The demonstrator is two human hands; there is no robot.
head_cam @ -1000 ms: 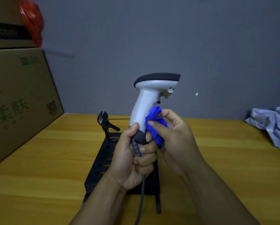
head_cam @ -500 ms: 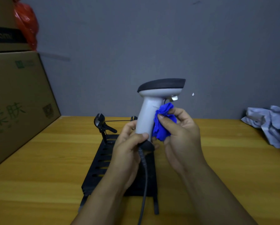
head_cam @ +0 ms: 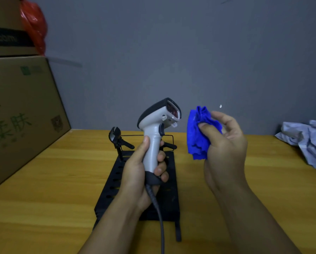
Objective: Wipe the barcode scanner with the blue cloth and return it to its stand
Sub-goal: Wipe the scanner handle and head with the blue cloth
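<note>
My left hand (head_cam: 144, 173) grips the handle of the white and black barcode scanner (head_cam: 157, 125), upright above the table. The scanner's window is turned partly toward me and to the right. Its grey cable (head_cam: 160, 217) hangs down from the handle's base. My right hand (head_cam: 225, 142) holds the bunched blue cloth (head_cam: 199, 132) a short way to the right of the scanner head, not touching it. The black slotted stand (head_cam: 115, 180) lies on the wooden table (head_cam: 43, 180) under my left hand, with a clip arm (head_cam: 116, 138) at its far end.
Large cardboard boxes (head_cam: 19, 110) stand at the left, with a red plastic bag (head_cam: 34, 24) on top. Crumpled grey wrapping (head_cam: 307, 140) lies at the right edge of the table. A grey wall closes off the back.
My right hand has pulled the blue cloth off the scanner and moved it to the right. My left hand has turned the scanner so that its window faces more toward me.
</note>
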